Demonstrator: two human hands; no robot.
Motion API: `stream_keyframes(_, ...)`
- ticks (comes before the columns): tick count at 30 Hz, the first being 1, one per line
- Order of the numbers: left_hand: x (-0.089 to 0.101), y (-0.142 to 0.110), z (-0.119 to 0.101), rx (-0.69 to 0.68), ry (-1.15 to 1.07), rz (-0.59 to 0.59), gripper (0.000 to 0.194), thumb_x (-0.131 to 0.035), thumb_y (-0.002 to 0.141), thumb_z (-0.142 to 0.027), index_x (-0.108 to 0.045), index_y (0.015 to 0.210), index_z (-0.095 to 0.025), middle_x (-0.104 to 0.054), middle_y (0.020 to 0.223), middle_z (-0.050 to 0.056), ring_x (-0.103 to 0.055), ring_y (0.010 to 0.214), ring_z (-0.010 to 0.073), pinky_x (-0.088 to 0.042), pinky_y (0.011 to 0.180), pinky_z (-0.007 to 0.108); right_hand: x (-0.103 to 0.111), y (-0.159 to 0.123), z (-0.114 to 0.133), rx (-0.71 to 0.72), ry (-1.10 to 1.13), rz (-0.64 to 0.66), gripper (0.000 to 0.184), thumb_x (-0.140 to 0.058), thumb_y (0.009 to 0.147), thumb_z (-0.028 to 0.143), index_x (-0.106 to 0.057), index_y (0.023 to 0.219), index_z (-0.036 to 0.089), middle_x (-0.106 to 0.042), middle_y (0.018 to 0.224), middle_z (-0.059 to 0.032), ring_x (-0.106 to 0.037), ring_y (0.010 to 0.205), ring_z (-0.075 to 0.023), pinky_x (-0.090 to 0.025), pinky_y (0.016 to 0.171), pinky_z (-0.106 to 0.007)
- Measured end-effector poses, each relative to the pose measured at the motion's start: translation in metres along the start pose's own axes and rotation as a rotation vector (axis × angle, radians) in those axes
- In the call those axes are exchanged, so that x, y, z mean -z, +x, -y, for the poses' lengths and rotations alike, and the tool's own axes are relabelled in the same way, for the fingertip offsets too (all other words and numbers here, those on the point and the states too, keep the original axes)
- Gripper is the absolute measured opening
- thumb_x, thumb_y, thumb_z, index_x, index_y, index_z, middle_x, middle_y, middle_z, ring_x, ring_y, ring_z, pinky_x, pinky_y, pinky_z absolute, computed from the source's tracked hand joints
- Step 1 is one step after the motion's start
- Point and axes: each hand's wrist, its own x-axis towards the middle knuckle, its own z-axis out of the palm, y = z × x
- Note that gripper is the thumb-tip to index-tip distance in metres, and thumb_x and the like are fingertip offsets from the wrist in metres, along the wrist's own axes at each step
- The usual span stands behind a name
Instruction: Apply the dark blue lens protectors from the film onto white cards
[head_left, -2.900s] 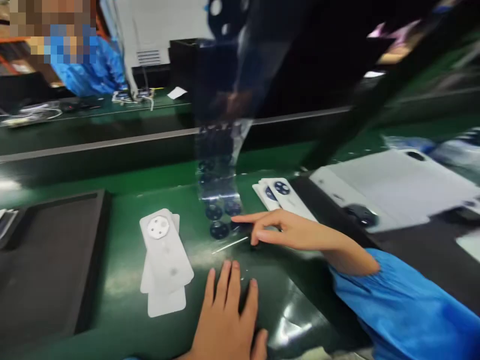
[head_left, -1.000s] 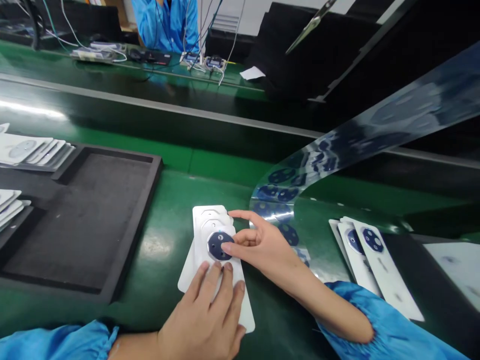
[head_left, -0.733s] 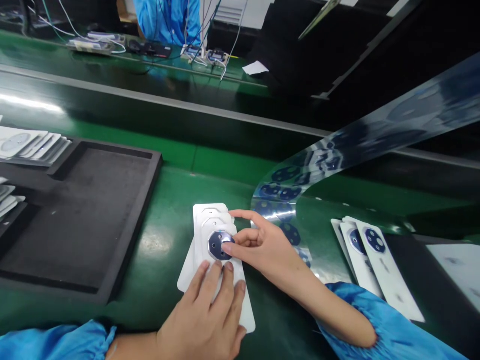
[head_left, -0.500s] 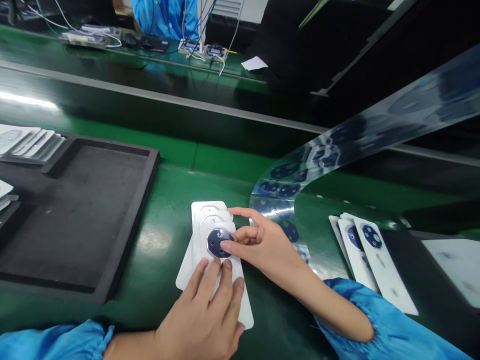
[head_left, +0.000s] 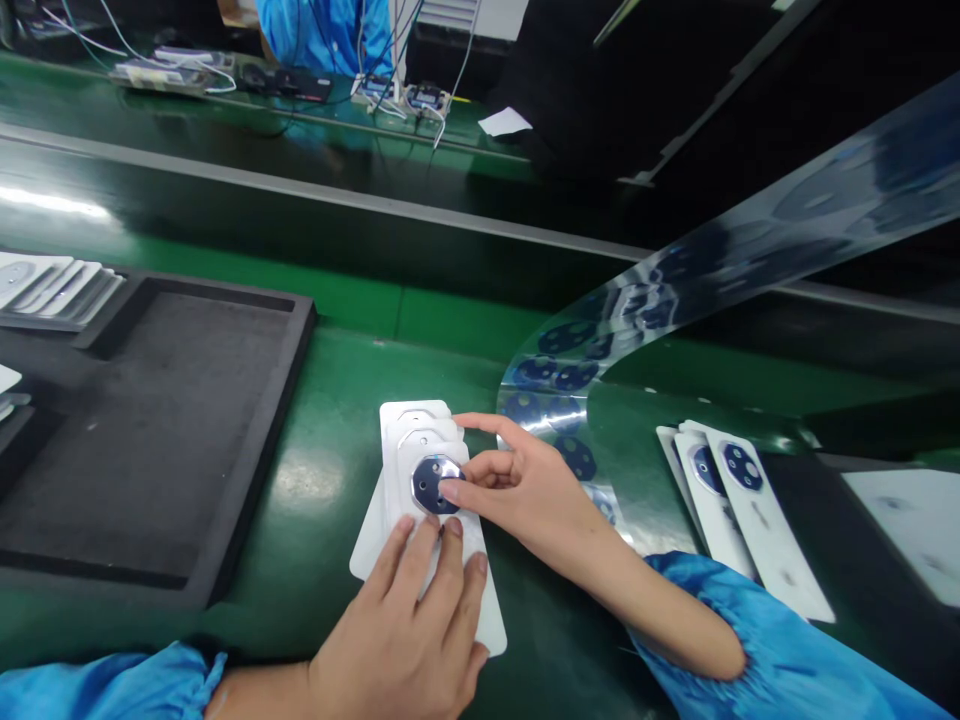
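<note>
Several white phone back covers [head_left: 489, 610] lie fanned in a stack on the green table before me. On the top one's raised camera ring sits a round dark blue film sticker [head_left: 426, 486] with small holes. My left hand [head_left: 416, 620] lies over the lower part of the stack, fingers stretched and slightly apart, fingertips just below the sticker. From the right, my right hand [head_left: 525, 490] has its thumb on the sticker and its middle fingers curled at the sticker's edge. Its index finger reaches to the covers' upper right edge.
A black tray [head_left: 296, 370] stands left, with white covers [head_left: 56, 290] in its far corner. A clear film strip [head_left: 544, 410] bearing dark round stickers curves down from the right. Covers with stickers [head_left: 780, 540] lie at right. Beyond the ledge, a person in blue [head_left: 326, 35] is partly visible.
The whole view has shifted very slightly. Both hands and the stack of covers keep the same position relative to each other.
</note>
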Motion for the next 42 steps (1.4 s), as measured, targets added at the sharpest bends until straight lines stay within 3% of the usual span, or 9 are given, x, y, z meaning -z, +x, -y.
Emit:
stream_keyframes(18, 0.0, -0.001, 0.001, -0.001, -0.022, 0.021, 0.052, -0.05, 0.101, -0.043, -0.054, 0.135, -0.005, -0.056, 0.135, 0.024, -0.055, 0.122, 0.0407, -0.023, 0.112, 0.053, -0.006, 0.0, 0.003, 0.022, -0.12, -0.069, 0.06, -0.079, 0.075, 0.032, -0.054, 0.129, 0.025, -0.068, 0.072, 0.0046, -0.064, 0.066, -0.0179, -0.05, 0.064, -0.029)
stream_keyframes(21, -0.001, -0.002, 0.001, 0.008, -0.035, 0.032, 0.053, -0.05, 0.101, -0.044, -0.054, 0.136, -0.005, -0.055, 0.136, 0.023, -0.053, 0.124, 0.0407, -0.023, 0.112, 0.052, -0.009, -0.001, 0.001, 0.13, -0.308, -0.136, 0.054, -0.076, 0.079, 0.025, -0.056, 0.13, 0.025, -0.066, 0.07, 0.007, -0.062, 0.063, -0.0162, -0.049, 0.064, -0.029)
stream_keyframes(24, -0.001, -0.002, 0.0, 0.013, -0.038, 0.027, 0.053, -0.049, 0.101, -0.045, -0.053, 0.137, -0.006, -0.056, 0.134, 0.023, -0.052, 0.124, 0.0409, -0.023, 0.112, 0.052, -0.011, -0.002, 0.0, 0.324, -0.656, -0.178, 0.048, -0.079, 0.083, 0.026, -0.06, 0.126, 0.023, -0.066, 0.072, 0.0046, -0.063, 0.07, -0.0192, -0.047, 0.068, -0.032)
stream_keyframes(27, 0.0, -0.002, 0.0, 0.022, -0.034, 0.024, 0.052, -0.05, 0.101, -0.044, -0.053, 0.137, -0.006, -0.054, 0.136, 0.023, -0.052, 0.125, 0.042, -0.023, 0.112, 0.052, -0.01, 0.0, -0.002, 0.482, -1.11, -0.27, 0.05, -0.082, 0.084, 0.049, -0.067, 0.117, 0.016, -0.066, 0.07, -0.0039, -0.061, 0.076, -0.0287, -0.042, 0.077, -0.042)
stream_keyframes(29, 0.0, -0.001, -0.001, 0.029, -0.039, 0.026, 0.051, -0.05, 0.1, -0.043, -0.054, 0.137, -0.007, -0.052, 0.138, 0.023, -0.051, 0.125, 0.0423, -0.024, 0.111, 0.052, -0.01, 0.003, -0.007, 0.535, -1.255, -0.336, 0.059, -0.075, 0.085, 0.065, -0.068, 0.111, 0.013, -0.065, 0.07, -0.0087, -0.06, 0.075, -0.0313, -0.039, 0.082, -0.046)
stream_keyframes(32, -0.001, -0.002, -0.001, 0.035, -0.049, 0.025, 0.052, -0.05, 0.1, -0.044, -0.053, 0.137, -0.007, -0.05, 0.14, 0.023, -0.049, 0.127, 0.0426, -0.024, 0.112, 0.052, -0.011, 0.011, -0.017, 0.57, -1.217, -0.347, 0.057, -0.067, 0.09, 0.069, -0.067, 0.105, 0.014, -0.066, 0.077, -0.0115, -0.059, 0.078, -0.0313, -0.039, 0.081, -0.044)
stream_keyframes(36, -0.001, -0.004, -0.001, 0.038, -0.047, 0.0, 0.05, -0.051, 0.1, -0.043, -0.055, 0.136, -0.008, -0.05, 0.141, 0.023, -0.047, 0.129, 0.043, -0.025, 0.112, 0.052, -0.01, 0.02, -0.021, 0.525, -1.073, -0.275, 0.026, -0.052, 0.106, 0.041, -0.062, 0.1, 0.017, -0.063, 0.075, -0.0061, -0.058, 0.075, -0.0261, -0.038, 0.076, -0.039)
stream_keyframes(39, 0.0, -0.006, 0.0, 0.028, -0.032, 0.014, 0.049, -0.048, 0.102, -0.041, -0.055, 0.137, -0.008, -0.049, 0.141, 0.022, -0.046, 0.129, 0.0429, -0.03, 0.11, 0.053, -0.006, 0.019, -0.018, 0.538, -0.976, -0.25, 0.028, -0.035, 0.108, 0.025, -0.057, 0.093, 0.02, -0.062, 0.078, -0.0047, -0.058, 0.078, -0.0235, -0.039, 0.078, -0.037)
stream_keyframes(42, 0.0, -0.006, 0.001, 0.014, -0.015, 0.019, 0.047, -0.046, 0.102, -0.039, -0.056, 0.136, -0.008, -0.048, 0.142, 0.024, -0.047, 0.128, 0.0443, -0.034, 0.107, 0.054, -0.007, 0.01, -0.014, 0.514, -0.833, -0.22, 0.025, -0.04, 0.107, 0.029, -0.054, 0.087, 0.021, -0.061, 0.079, -0.0033, -0.057, 0.08, -0.0232, -0.04, 0.078, -0.037)
